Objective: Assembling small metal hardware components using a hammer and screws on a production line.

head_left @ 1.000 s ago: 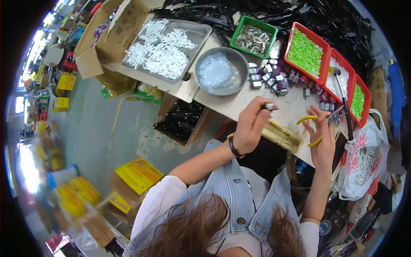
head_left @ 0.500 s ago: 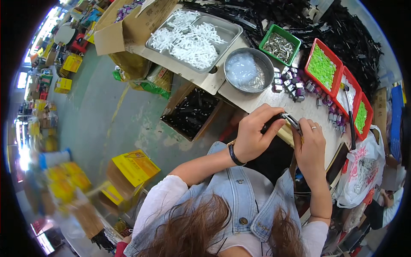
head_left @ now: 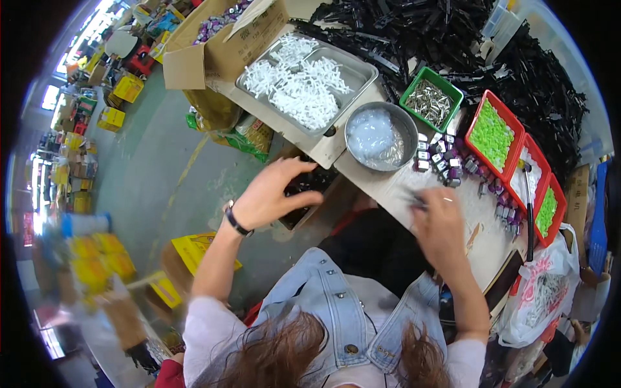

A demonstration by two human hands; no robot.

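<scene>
My left hand (head_left: 275,194) is held out over a cardboard box of black parts (head_left: 303,184) below the table edge. Its thumb and fingers are spread, with nothing between them. My right hand (head_left: 441,226) is over the near table edge, blurred by motion. Its fingers are bent round a small dark thing (head_left: 414,199), too smeared to name. Beyond this hand sits a round metal bowl (head_left: 381,167) with clear, bluish soft material in it. Small purple and silver metal parts (head_left: 446,161) lie loose on the table between the bowl and the red trays.
A metal tray (head_left: 352,100) holds white plastic pieces. Beside it stands a green tray (head_left: 431,72) of metal pins. Red trays (head_left: 522,143) at the right hold green and white bits, with a black-handled brush (head_left: 530,220) across them. Black strips (head_left: 401,26) are heaped behind.
My hands have come apart from the black piece and metal tool they held together. The left has swung left and opened over the box; the right has shifted slightly left and down.
</scene>
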